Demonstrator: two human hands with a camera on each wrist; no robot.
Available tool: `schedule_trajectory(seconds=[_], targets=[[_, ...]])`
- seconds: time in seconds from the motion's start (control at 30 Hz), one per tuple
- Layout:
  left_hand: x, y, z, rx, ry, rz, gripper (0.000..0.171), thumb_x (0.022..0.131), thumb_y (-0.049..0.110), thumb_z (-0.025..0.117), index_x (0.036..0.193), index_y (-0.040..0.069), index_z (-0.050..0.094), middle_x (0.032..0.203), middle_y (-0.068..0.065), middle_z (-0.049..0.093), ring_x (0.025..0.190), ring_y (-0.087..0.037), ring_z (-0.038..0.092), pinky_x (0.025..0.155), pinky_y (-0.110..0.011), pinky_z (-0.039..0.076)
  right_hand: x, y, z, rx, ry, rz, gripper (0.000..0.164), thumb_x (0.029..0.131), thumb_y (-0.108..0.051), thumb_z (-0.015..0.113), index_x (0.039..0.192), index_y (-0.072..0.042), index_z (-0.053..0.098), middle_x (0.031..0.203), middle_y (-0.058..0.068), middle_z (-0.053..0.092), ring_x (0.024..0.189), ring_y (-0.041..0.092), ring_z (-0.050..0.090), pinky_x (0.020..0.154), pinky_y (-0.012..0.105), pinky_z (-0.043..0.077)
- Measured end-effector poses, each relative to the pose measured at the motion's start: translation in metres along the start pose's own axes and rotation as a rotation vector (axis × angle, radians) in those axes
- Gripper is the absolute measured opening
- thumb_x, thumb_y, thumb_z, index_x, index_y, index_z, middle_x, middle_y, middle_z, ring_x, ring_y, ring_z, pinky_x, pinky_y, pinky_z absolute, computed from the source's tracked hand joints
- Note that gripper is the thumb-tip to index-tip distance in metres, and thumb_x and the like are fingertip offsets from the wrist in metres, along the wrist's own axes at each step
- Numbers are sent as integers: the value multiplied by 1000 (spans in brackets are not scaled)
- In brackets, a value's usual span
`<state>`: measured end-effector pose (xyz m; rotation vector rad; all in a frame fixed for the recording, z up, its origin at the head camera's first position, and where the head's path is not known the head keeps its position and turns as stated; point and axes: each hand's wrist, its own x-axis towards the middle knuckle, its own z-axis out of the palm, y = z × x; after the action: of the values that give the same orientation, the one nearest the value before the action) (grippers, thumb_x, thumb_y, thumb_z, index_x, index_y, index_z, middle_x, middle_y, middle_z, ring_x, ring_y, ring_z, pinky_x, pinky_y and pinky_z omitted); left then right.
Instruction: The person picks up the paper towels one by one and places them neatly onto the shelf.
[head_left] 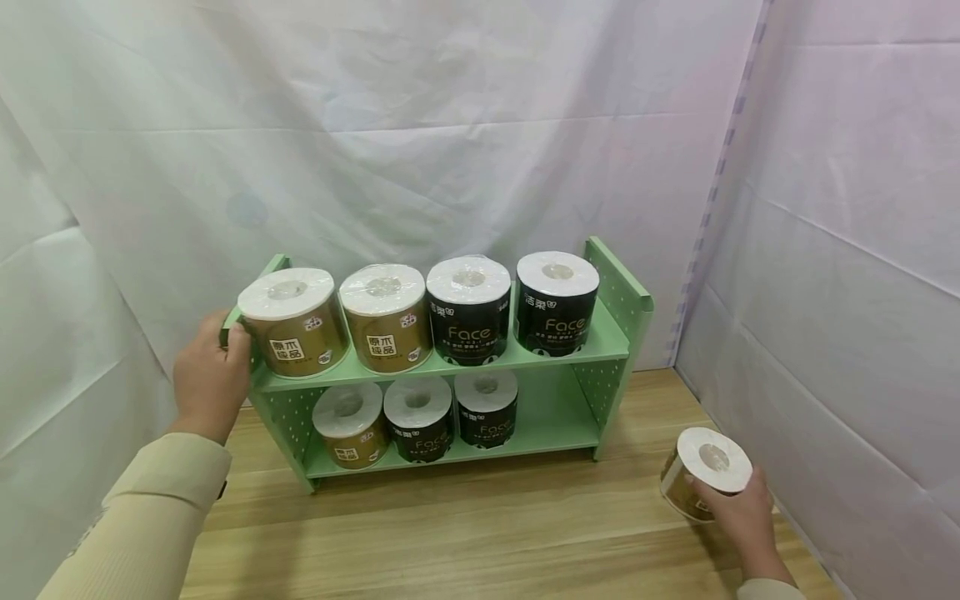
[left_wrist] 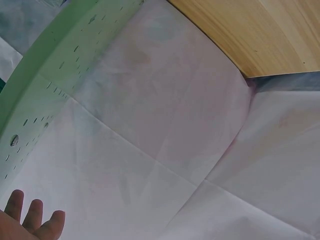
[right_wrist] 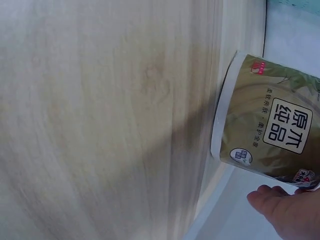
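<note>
On the right of the head view, my right hand (head_left: 746,515) holds a gold-wrapped toilet roll (head_left: 681,490) that stands upright at the tabletop's right side. The right wrist view shows that roll's printed label (right_wrist: 287,125) with the thumb at its edge. My left hand (head_left: 210,379) grips the upper left side panel of a green two-tier shelf (head_left: 551,408); in the left wrist view several of its fingers (left_wrist: 34,215) show beside the perforated panel. Two gold rolls (head_left: 300,333) and two black rolls (head_left: 468,329) stand on the top tier.
The lower tier bears one gold roll (head_left: 348,429) and two black rolls (head_left: 487,412). Wood-grain tabletop (head_left: 450,533) lies in front of the shelf. White cloth hangs behind (head_left: 420,167) and along both sides, close to the right hand.
</note>
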<state>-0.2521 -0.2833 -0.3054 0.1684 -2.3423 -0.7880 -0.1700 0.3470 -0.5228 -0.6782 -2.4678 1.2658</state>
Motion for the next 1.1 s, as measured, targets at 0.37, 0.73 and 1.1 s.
schedule_trajectory(seconds=[0.37,0.73,1.1], targets=[[0,-1,0,3,0,5,47,98,29,31,126,1,56,106,-27,61,86,-43,52,76,-60,41,0,4,8,125,72,-50,89,77,-15,79,143,8,24,133,29,37,120,41,36,101,57,29],[0,0,0,16,4,11,46,98,28,31,125,0,56,104,-27,60,83,-43,51,74,-59,41,-4,3,14,185,127,-22,89,75,-10,79,144,5,26,136,22,38,118,32,36,109,47,28],[1,-1,1,18,3,2,48,97,29,30,126,0,55,106,-27,60,84,-44,52,75,-60,41,-2,3,18,195,153,10,91,71,-11,83,141,9,28,133,21,37,112,28,38,108,42,28]])
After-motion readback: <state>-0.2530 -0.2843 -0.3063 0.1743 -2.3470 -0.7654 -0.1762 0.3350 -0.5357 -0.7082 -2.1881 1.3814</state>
